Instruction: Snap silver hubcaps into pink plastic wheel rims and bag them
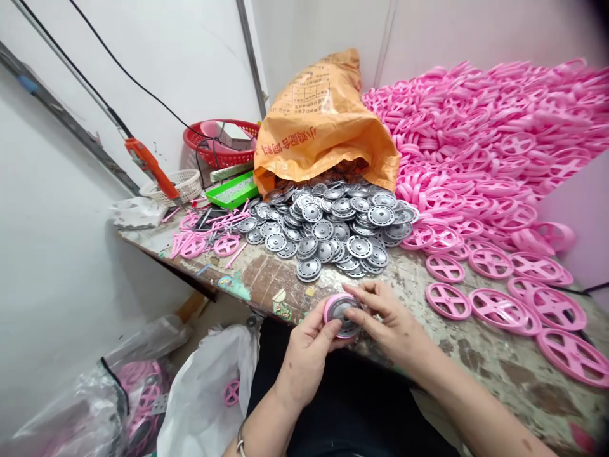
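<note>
A pink wheel with a grey disc (343, 312) set in its face is held over the table's front edge. My left hand (309, 349) grips it from the left, thumb on the rim. The fingers of my right hand (387, 317) are on its right side, thumb or a finger resting on the disc. Beyond my hands lies a pile of grey discs (323, 230), spilling from an orange bag (328, 127). To the right is a large heap of pink wheels (476, 139), with loose ones such as a pink wheel (448, 301) closer in.
An orange electric screwdriver (151, 166) hangs at the left. Behind it are a white basket (185, 185), a red basket (195, 136) and a green tray (232, 192). Pink pins (228, 222) lie nearby. A white sack (204, 393) stands below the worn table (252, 273).
</note>
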The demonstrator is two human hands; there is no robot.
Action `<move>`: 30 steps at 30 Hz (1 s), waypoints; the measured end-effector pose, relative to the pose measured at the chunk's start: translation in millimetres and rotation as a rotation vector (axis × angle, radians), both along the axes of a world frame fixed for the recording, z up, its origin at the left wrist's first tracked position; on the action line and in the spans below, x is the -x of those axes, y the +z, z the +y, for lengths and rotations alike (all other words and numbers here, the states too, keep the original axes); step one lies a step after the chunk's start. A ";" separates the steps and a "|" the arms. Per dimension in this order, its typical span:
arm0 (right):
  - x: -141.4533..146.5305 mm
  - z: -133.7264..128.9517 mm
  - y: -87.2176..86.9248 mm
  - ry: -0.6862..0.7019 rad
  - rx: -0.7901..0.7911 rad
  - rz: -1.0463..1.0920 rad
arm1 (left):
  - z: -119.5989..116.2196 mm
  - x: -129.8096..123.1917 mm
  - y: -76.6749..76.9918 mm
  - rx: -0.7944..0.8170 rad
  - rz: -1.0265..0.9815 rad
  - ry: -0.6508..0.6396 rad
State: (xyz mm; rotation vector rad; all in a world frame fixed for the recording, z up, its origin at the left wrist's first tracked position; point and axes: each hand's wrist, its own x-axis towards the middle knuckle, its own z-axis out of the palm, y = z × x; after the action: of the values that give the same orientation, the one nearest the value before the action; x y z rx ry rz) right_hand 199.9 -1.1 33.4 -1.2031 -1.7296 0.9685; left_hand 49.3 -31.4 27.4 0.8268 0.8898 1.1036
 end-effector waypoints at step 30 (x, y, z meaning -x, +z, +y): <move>-79.3 5.3 1.9 -0.354 -0.080 -0.442 | -37.7 100.1 -37.6 0.074 0.745 0.339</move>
State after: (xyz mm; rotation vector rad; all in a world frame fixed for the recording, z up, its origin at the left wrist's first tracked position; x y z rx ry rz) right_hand 279.2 4.2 35.3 -1.6905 -1.7748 0.4379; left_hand -50.8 -69.2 -10.2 1.0715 1.7312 1.0449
